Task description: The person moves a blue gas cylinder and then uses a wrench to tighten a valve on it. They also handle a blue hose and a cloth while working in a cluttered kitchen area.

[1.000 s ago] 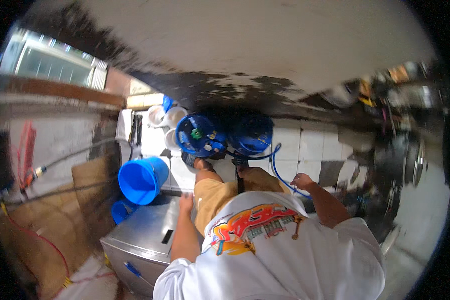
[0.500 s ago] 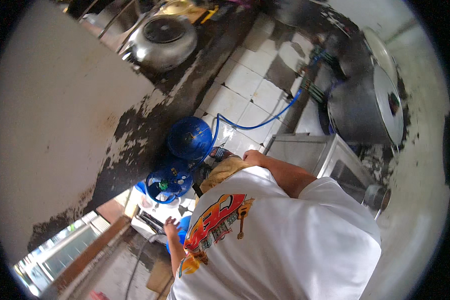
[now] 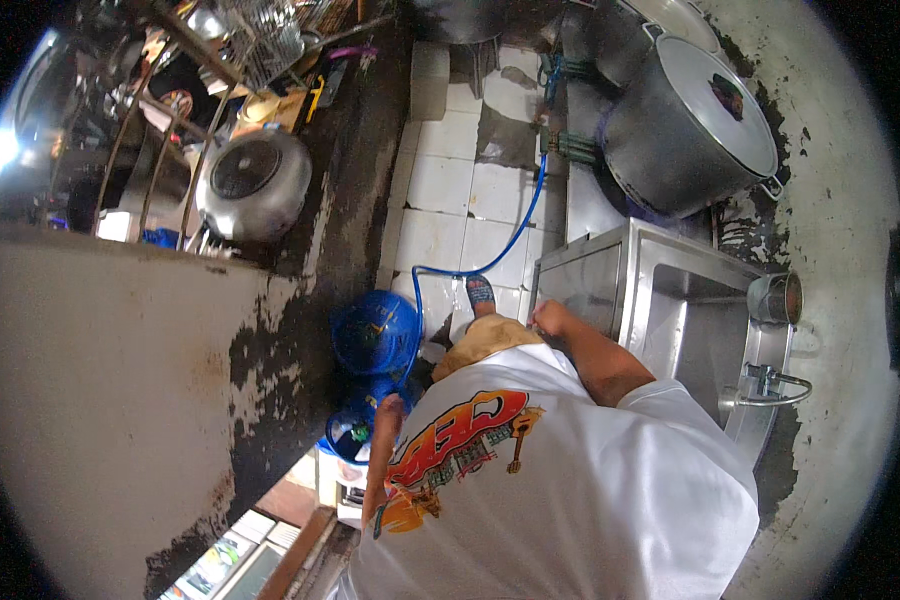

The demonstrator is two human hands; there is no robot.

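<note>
My left hand (image 3: 390, 408) hangs beside two blue gas cylinders (image 3: 377, 325), over the nearer one; its fingers are too unclear to read. On the other side, my right hand (image 3: 548, 317) hangs by the front corner of a stainless steel sink (image 3: 625, 285), fingers curled in and nothing visible in them. A blue hose (image 3: 480, 270) runs from the cylinders across the white floor tiles to a green-topped burner valve (image 3: 570, 147). My sandalled foot (image 3: 480, 292) stands on the tiles between cylinders and sink.
A large lidded metal pot (image 3: 660, 140) stands beyond the sink on the right. A faucet (image 3: 775, 392) and a metal can (image 3: 775, 298) are at the sink's wall side. On the left, a rounded metal vessel (image 3: 255, 185) sits on a dark ledge near racks of utensils.
The view has turned, bringing the sink basin, faucet and utensil racks into sight. My left hand, earlier spread out behind the cylinders, has swung forward beside them. My foot shows farther forward.
</note>
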